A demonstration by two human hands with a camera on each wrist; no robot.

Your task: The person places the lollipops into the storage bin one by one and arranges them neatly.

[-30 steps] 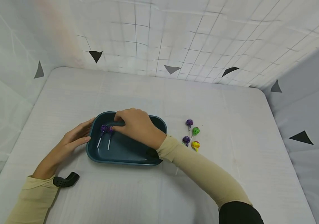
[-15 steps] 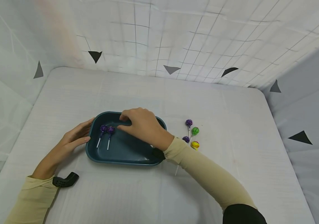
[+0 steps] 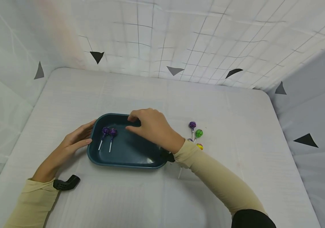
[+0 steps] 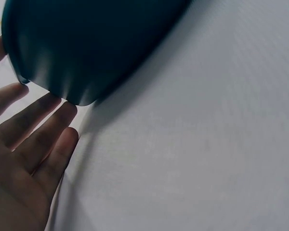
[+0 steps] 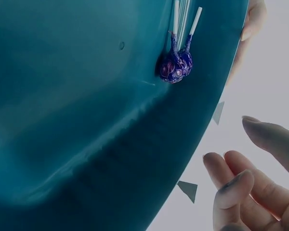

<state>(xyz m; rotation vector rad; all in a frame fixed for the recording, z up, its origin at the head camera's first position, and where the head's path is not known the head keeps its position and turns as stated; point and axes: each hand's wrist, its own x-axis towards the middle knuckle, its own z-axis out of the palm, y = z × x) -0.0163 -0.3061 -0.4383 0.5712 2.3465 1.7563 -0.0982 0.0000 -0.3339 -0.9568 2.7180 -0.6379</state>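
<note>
A dark teal tray (image 3: 133, 155) lies on the white table. Two purple-wrapped lollipops (image 3: 113, 132) rest side by side in its left part, heads touching and white sticks toward the near side. My left hand (image 3: 75, 139) touches the tray's left end with nearly straight fingertips (image 4: 67, 113), thumb on the rim. Over the tray's right half hovers my right hand (image 3: 153, 126), thumb and fingers apart with nothing between them. To the right of the tray lie a purple lollipop (image 3: 192, 124), a green lollipop (image 3: 199, 133) and a yellow lollipop (image 3: 199, 146), the yellow one partly behind my sleeve.
Another purple head and a white stick (image 3: 180, 172) show around my right forearm, which hides the rest. Grid-patterned white sheeting (image 3: 162, 41) rises behind the table (image 3: 139, 202), with plain pale sheets at both sides. A black wrist device (image 3: 67, 183) sits on my left cuff.
My right hand has drawn back to the right, away from the two purple lollipops in the tray, its fingers spread from them. The left hand and the tray stay put.
</note>
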